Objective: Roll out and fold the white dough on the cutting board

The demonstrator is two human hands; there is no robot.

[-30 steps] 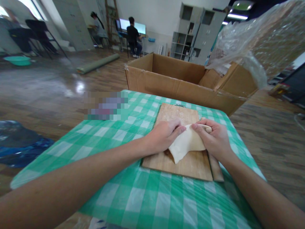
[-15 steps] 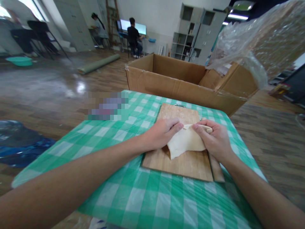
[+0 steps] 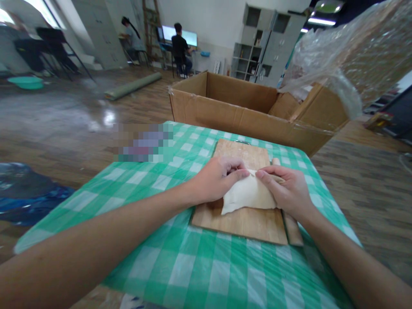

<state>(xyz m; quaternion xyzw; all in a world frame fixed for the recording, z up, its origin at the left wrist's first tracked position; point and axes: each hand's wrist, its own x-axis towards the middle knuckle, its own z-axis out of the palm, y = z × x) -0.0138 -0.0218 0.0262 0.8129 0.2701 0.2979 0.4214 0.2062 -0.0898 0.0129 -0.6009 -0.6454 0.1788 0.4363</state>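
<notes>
A pale sheet of dough (image 3: 246,195) lies folded on a wooden cutting board (image 3: 247,221) on the green checked tablecloth (image 3: 180,266). My left hand (image 3: 215,179) pinches the dough's upper left edge, fingers curled. My right hand (image 3: 286,189) grips its right side, fingers closed over the fold. The fingertips of both hands nearly meet at the top of the dough. A wooden rolling pin (image 3: 291,223) lies along the board's right side, mostly hidden under my right hand.
A large open cardboard box (image 3: 244,107) stands just behind the table. Crinkled clear plastic (image 3: 347,51) hangs at the upper right. A rolled mat (image 3: 131,85) lies on the wooden floor, and a blue bag (image 3: 25,193) sits at the left. Two people sit at distant desks.
The hanging lower corner of the dough has been drawn up and the sheet now lies more compact and folded. Both hands closed in slightly toward each other.
</notes>
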